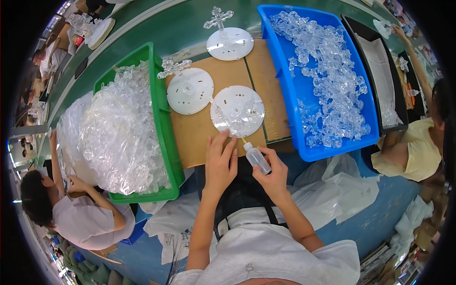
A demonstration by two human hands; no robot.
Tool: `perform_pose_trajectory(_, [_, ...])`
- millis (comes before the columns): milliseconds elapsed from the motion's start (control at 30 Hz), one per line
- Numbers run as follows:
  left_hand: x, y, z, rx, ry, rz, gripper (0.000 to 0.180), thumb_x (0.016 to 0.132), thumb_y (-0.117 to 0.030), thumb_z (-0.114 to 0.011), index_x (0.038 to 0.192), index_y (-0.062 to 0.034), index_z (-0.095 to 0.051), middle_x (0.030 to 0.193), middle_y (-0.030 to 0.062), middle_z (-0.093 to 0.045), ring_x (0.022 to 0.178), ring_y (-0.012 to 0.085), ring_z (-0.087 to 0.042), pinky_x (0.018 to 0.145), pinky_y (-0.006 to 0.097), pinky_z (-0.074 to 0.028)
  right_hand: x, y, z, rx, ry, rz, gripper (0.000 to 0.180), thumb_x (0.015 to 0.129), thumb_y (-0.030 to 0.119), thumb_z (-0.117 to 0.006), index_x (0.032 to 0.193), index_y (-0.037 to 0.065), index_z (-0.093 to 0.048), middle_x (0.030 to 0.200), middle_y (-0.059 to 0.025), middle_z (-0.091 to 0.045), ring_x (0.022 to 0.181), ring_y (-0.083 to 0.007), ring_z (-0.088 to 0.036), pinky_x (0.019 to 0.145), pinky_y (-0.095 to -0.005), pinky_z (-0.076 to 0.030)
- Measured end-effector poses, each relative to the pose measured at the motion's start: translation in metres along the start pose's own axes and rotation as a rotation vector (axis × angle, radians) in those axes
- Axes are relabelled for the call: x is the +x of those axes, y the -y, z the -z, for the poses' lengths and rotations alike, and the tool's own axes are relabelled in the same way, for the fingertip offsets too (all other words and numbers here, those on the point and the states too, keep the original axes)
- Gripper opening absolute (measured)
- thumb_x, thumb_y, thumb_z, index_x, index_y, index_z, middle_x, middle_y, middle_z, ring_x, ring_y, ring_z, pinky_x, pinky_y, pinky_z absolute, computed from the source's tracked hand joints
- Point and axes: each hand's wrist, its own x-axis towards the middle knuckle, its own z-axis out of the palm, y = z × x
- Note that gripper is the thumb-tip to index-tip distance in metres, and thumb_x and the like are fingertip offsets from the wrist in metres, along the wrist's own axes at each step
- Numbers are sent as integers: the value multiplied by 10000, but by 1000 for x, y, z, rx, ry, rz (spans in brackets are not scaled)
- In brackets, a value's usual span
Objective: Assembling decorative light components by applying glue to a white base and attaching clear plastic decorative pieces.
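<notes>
My right hand point(271, 173) is closed around a small translucent squeeze bottle point(257, 159). Its thin nozzle points at the near edge of a white round disc point(244, 105). On that disc lies a clear plastic cross-shaped piece point(221, 114), partly hard to make out against the white. My left hand point(221, 164) has its fingers stretched apart, the fingertips at the disc's near edge by the clear piece's end. Two more white discs, one at left point(190, 95) and one farther back point(230, 45), each have a clear ornate cross beside them.
A green bin point(166, 137) of bagged clear parts stands at left. To the right are a blue bin point(294, 114) of loose clear pieces and a black tray point(403, 118). Cardboard point(190, 142) covers the work surface. Co-workers sit on the left point(85, 218) and right point(418, 149).
</notes>
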Motion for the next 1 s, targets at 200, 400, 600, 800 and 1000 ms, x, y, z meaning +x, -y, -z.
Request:
perform_pose_trajectory(200, [-2, 1, 0, 69, -13, -34, 322, 835, -36, -581, 1155, -47, -605, 1187, 163, -549, 1185, 348, -490, 1066, 497, -292, 1, 3, -5, 8, -30, -1, 399, 717, 90, -660, 1104, 33, -581, 754, -85, -571, 636, -164, -531, 621, -276, -459])
perform_pose_trajectory(400, [16, -34, 44, -32, -178, -68, 333, 760, 33, -646, 1080, -60, -649, 1161, 108, -580, 1216, 323, -479, 977, 449, -367, 0, 1, 8, -25, 15, -59, 407, 706, 115, -676, 1097, 40, -588, 855, -125, -620, 690, -249, -606, 650, -323, -500])
perform_pose_trajectory(600, [88, -61, 70, 399, 121, -286, 338, 666, -67, -740, 995, -98, -669, 1091, 57, -612, 1246, 269, -460, 1078, 529, -243, 1, -9, 12, 23, -13, -27, 399, 726, 84, -646, 1117, 42, -578, 738, -75, -542, 634, -159, -505, 613, -269, -441])
perform_pose_trajectory(800, [94, -54, 50, 657, 286, -286, 149, 724, -69, -657, 866, -105, -685, 898, -3, -652, 1205, 227, -492, 1080, 662, -66, 5, -14, 15, 85, -29, -47, 399, 734, 91, -655, 1121, 46, -573, 745, -73, -548, 643, -159, -511, 625, -274, -446])
perform_pose_trajectory(1000, [93, -50, 43, 653, 242, -289, 115, 732, -21, -605, 802, -87, -669, 800, 14, -653, 1128, 221, -543, 1071, 679, -71, 7, -19, 16, 84, -10, -66, 403, 730, 92, -658, 1121, 48, -570, 751, -69, -556, 647, -166, -525, 630, -282, -455])
